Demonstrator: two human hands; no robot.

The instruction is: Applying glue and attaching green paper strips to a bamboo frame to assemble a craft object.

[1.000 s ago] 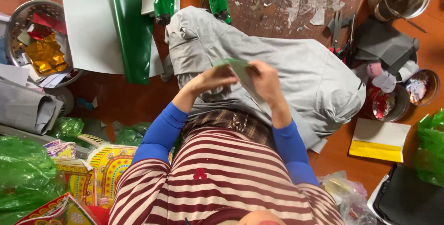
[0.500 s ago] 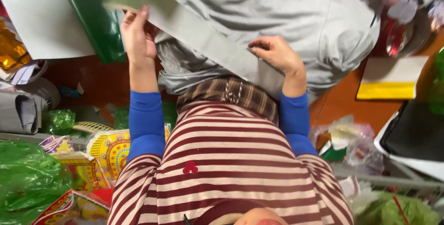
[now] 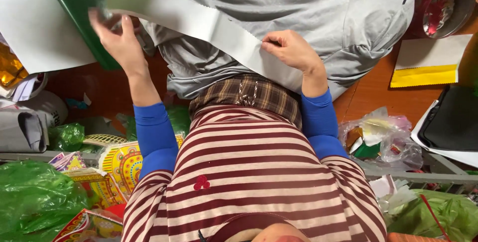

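The left hand (image 3: 112, 33) is raised with its fingers spread and curled round the far end of a long pale paper strip (image 3: 199, 23), while the right hand (image 3: 291, 50) pinches the same strip between thumb and fingertips nearer the body. The strip runs slantwise between the two hands, stretched over the grey trousers (image 3: 298, 8) of the person's lap, with its lower end passing under the right hand. Behind the left hand lies a green sheet (image 3: 74, 3) and, beside that, a large white sheet (image 3: 35, 23) on the reddish-brown surface (image 3: 378, 92). To the right sits a white and yellow pad (image 3: 428, 62), with a black tray (image 3: 450, 120) just below it and a metal bowl (image 3: 448, 8) of scraps (contents too small to tell) above it. A clear plastic bag (image 3: 383, 137) rests near the right elbow. On the left side are green plastic bags (image 3: 35, 202) and brightly printed yellow paper goods (image 3: 119, 165), close to the left forearm.
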